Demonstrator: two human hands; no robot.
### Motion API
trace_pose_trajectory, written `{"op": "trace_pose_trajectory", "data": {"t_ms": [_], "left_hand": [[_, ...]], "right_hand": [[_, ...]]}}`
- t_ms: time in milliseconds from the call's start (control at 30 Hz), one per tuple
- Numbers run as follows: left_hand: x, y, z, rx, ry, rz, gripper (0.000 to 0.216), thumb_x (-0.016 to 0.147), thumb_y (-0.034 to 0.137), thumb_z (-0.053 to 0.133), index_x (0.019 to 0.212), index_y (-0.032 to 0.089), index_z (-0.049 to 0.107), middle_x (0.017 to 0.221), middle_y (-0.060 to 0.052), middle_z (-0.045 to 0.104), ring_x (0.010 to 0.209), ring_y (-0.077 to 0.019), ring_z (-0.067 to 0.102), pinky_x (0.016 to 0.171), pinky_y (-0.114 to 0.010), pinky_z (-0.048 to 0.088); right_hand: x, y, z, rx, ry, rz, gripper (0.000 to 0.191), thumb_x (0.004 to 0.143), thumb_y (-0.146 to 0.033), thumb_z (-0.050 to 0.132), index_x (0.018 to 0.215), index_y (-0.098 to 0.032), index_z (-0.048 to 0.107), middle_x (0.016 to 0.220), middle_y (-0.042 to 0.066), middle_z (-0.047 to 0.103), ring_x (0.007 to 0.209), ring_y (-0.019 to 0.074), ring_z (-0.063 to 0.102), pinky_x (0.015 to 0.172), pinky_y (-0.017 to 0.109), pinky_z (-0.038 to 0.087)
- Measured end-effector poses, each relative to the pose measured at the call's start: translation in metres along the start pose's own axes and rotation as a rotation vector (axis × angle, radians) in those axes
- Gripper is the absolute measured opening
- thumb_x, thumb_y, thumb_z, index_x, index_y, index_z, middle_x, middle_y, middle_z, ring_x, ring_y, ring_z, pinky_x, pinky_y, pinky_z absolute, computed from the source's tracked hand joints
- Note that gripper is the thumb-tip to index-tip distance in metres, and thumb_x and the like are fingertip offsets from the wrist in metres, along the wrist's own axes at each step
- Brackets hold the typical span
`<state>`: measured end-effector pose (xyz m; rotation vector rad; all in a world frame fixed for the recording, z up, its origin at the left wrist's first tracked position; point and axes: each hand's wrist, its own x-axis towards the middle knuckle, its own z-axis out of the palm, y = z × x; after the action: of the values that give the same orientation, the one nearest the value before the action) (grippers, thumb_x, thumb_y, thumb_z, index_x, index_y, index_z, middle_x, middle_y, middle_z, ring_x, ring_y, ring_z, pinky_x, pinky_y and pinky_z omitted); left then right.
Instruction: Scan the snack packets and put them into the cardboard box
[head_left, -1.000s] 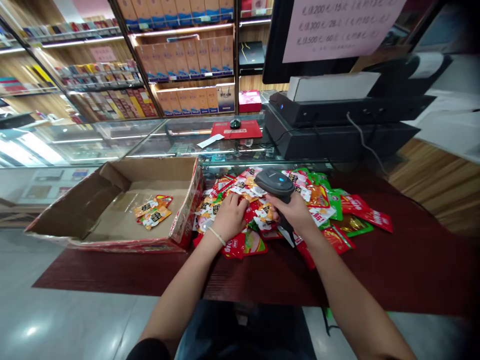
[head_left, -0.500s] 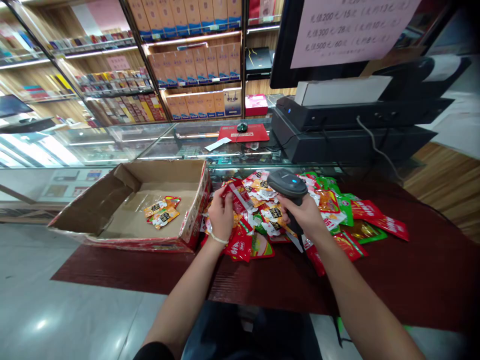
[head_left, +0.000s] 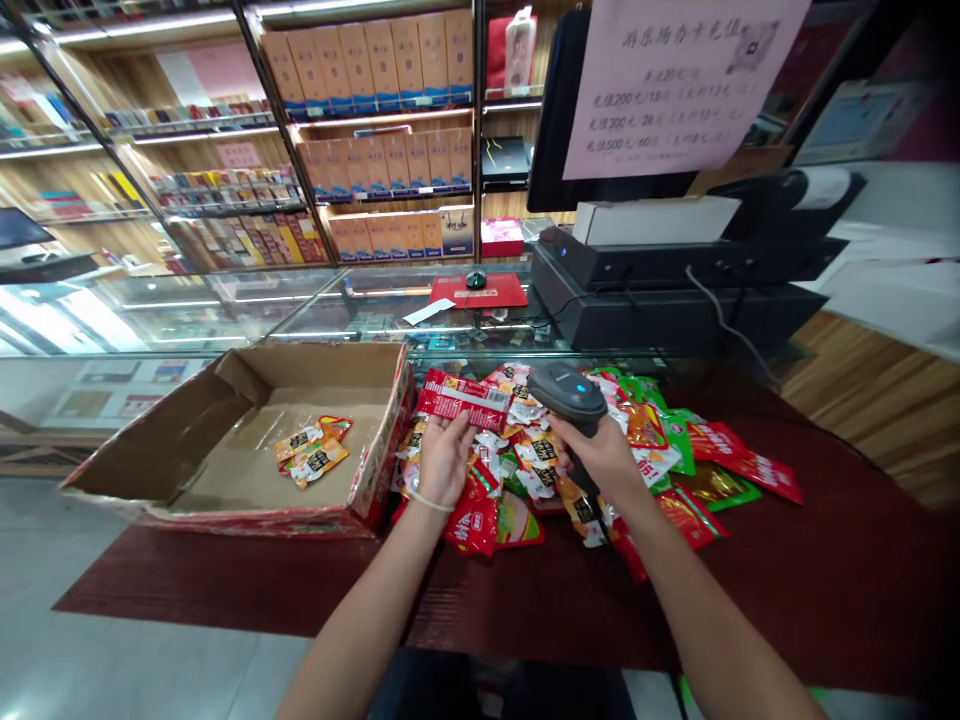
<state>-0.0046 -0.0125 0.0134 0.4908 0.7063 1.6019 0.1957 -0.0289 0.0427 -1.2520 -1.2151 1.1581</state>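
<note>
In my left hand point(head_left: 444, 462) is a red snack packet point(head_left: 466, 398), its printed back and barcode turned up, held by its lower edge above the pile. My right hand point(head_left: 604, 455) is wrapped round the handle of a dark barcode scanner point(head_left: 568, 392), whose head points left toward the packet and shows a small blue light. Beneath both hands lies a heap of snack packets point(head_left: 540, 450) in orange, white, red and green. Left of the heap stands an open cardboard box point(head_left: 386, 440) with a few orange packets point(head_left: 315, 455) inside.
A dark red-brown tabletop point(head_left: 480, 610) carries the box and heap. Behind it runs a glass display counter point(head_left: 315, 310) with a red mouse pad point(head_left: 495, 291). A black cash-register unit point(head_left: 675, 310) and a monitor with a pink sign point(head_left: 675, 90) stand at back right.
My left hand has turned the red packet flatter, so its back and barcode show more fully. The scanner stays in my right hand. The camera view has tilted up slightly.
</note>
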Motion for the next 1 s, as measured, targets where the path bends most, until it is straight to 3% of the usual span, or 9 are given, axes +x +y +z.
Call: {"op": "trace_pose_trajectory", "data": {"t_ms": [200, 400, 533, 667, 767, 867, 1000], "left_hand": [[0.003, -0.009, -0.001, 0.007, 0.011, 0.115, 0.029, 0.071, 0.018, 0.076, 0.091, 0.022, 0.055, 0.093, 0.002, 0.069, 0.096, -0.0124, 0.067, 0.100, -0.035, 0.048], [0.005, -0.008, -0.002, 0.002, 0.008, 0.149, 0.030, 0.072, 0.016, 0.075, 0.094, 0.022, 0.055, 0.097, 0.001, 0.070, 0.103, -0.0146, 0.066, 0.101, -0.036, 0.049], [0.006, -0.011, -0.002, -0.002, 0.021, 0.146, 0.030, 0.071, 0.016, 0.076, 0.090, 0.021, 0.053, 0.094, 0.002, 0.070, 0.097, -0.0128, 0.068, 0.099, -0.033, 0.049], [-0.002, -0.005, 0.009, 0.115, 0.000, 0.238, 0.030, 0.071, 0.022, 0.077, 0.092, 0.020, 0.055, 0.094, -0.001, 0.070, 0.091, -0.0142, 0.068, 0.090, -0.030, 0.053], [-0.019, 0.017, 0.026, 0.284, -0.104, 0.345, 0.028, 0.077, 0.026, 0.074, 0.099, 0.020, 0.057, 0.105, -0.005, 0.070, 0.098, -0.0172, 0.068, 0.090, -0.031, 0.053], [-0.037, 0.054, 0.038, 0.457, -0.179, 0.513, 0.026, 0.082, 0.027, 0.069, 0.105, 0.021, 0.057, 0.107, -0.006, 0.070, 0.101, -0.0183, 0.068, 0.092, -0.031, 0.053], [-0.052, 0.114, 0.021, 0.834, -0.105, 0.828, 0.019, 0.086, 0.024, 0.063, 0.105, 0.022, 0.059, 0.101, -0.004, 0.071, 0.093, -0.0167, 0.069, 0.085, -0.030, 0.054]], "right_hand": [[-0.003, -0.008, -0.003, -0.190, -0.150, 0.112, 0.035, 0.071, -0.051, 0.076, 0.075, -0.024, 0.054, 0.046, -0.005, 0.055, 0.035, 0.0148, 0.052, 0.035, 0.027, 0.042], [-0.005, -0.008, -0.002, -0.165, -0.161, 0.113, 0.037, 0.072, -0.052, 0.074, 0.067, -0.023, 0.051, 0.045, -0.005, 0.053, 0.034, 0.0128, 0.051, 0.037, 0.026, 0.043], [-0.004, -0.006, -0.001, -0.170, -0.146, 0.092, 0.036, 0.073, -0.051, 0.073, 0.069, -0.022, 0.054, 0.046, -0.004, 0.055, 0.036, 0.0127, 0.052, 0.036, 0.025, 0.042], [-0.004, -0.007, -0.003, -0.116, -0.130, 0.096, 0.037, 0.071, -0.051, 0.076, 0.066, -0.021, 0.054, 0.046, -0.003, 0.055, 0.035, 0.0128, 0.051, 0.034, 0.024, 0.040], [-0.005, -0.010, -0.004, -0.091, -0.126, 0.080, 0.040, 0.071, -0.054, 0.075, 0.063, -0.021, 0.054, 0.047, -0.002, 0.056, 0.035, 0.0128, 0.050, 0.034, 0.025, 0.040], [-0.007, -0.014, -0.005, -0.096, -0.111, 0.063, 0.041, 0.071, -0.056, 0.075, 0.066, -0.020, 0.057, 0.049, -0.001, 0.057, 0.036, 0.0131, 0.051, 0.035, 0.026, 0.041], [-0.013, -0.024, -0.002, -0.120, -0.145, -0.004, 0.042, 0.072, -0.057, 0.075, 0.066, -0.019, 0.057, 0.050, 0.000, 0.058, 0.037, 0.0126, 0.051, 0.037, 0.025, 0.042]]}}
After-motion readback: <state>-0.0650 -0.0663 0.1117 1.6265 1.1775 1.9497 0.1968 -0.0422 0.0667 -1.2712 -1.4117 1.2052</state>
